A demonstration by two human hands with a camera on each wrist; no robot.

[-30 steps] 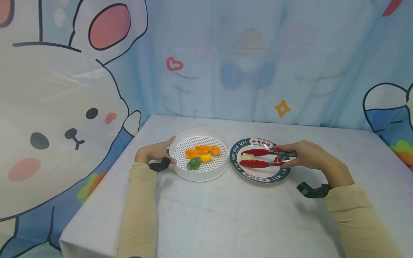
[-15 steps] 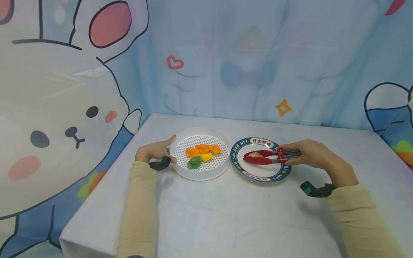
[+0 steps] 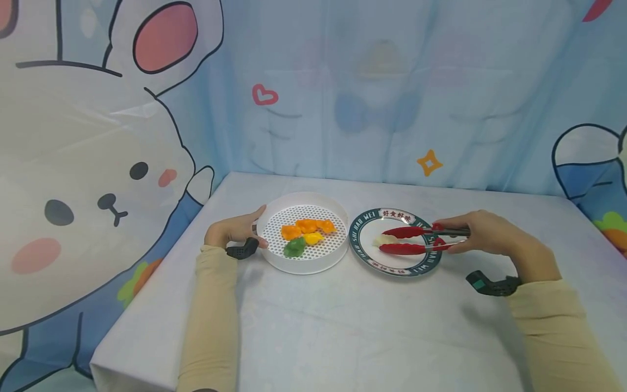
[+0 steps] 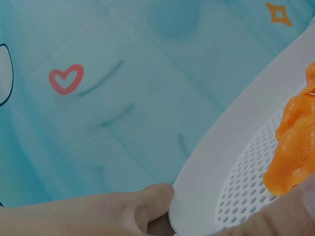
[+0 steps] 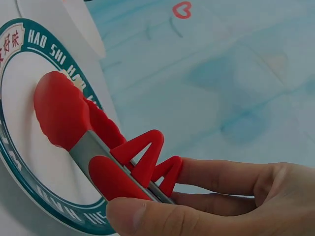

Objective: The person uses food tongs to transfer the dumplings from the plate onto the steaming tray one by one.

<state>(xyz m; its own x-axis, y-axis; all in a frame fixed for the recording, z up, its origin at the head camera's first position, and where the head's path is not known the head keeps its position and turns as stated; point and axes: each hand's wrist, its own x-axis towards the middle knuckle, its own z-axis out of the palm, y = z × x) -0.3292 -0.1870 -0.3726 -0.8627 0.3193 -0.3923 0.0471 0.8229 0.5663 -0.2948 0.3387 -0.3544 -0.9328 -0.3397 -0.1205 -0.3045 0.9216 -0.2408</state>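
My left hand (image 3: 237, 227) holds the left side of a round white steamer tray (image 3: 306, 267) with a perforated bottom. Several orange pieces (image 3: 307, 226), a yellow piece (image 3: 313, 239) and a green piece (image 3: 295, 248) lie inside it. Between thumb and fingers, my right hand (image 3: 495, 234) grips red-tipped metal tongs (image 5: 110, 145) over a plate (image 3: 364, 256) with a dark green lettered rim. The tongs' heads are spread apart. A pale piece (image 3: 385, 240) is at their tips, over the plate's white middle; in the right wrist view the red heads mostly hide it.
The tray and plate stand side by side on a white-covered table (image 3: 362, 332). Behind the table hangs a light blue curtain (image 3: 313, 130) with cartoon prints, and a printed rabbit (image 3: 98, 190) covers the left side.
The tongs closed around the pale piece and then spread apart again, while my right hand moved to the right. The left hand and the tray have stayed in place.
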